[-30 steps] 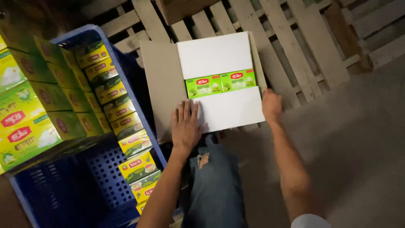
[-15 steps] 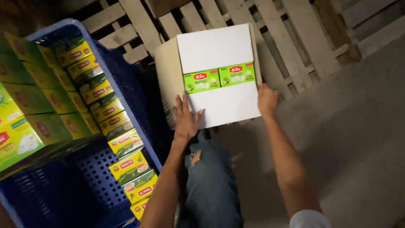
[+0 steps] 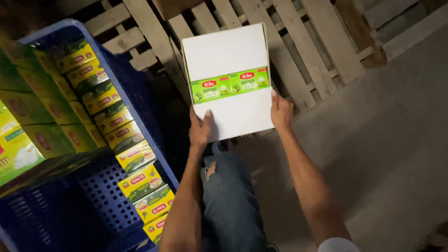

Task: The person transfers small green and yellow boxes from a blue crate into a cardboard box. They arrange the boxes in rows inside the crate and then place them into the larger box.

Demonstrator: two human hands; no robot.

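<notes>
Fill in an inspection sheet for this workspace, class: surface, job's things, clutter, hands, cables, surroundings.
Surface: grey floor, bare where visible.
Job's things: white carton, flaps nearly shut, two green boxes showing in the gap.
Clutter: nothing seen.
Hands: left hand on the carton's near left corner; right hand on its right edge.
Cables: nothing seen.
Surroundings: wooden pallet under the carton; blue crate at left holding a row of yellow-green boxes; knee in torn jeans below.
</notes>
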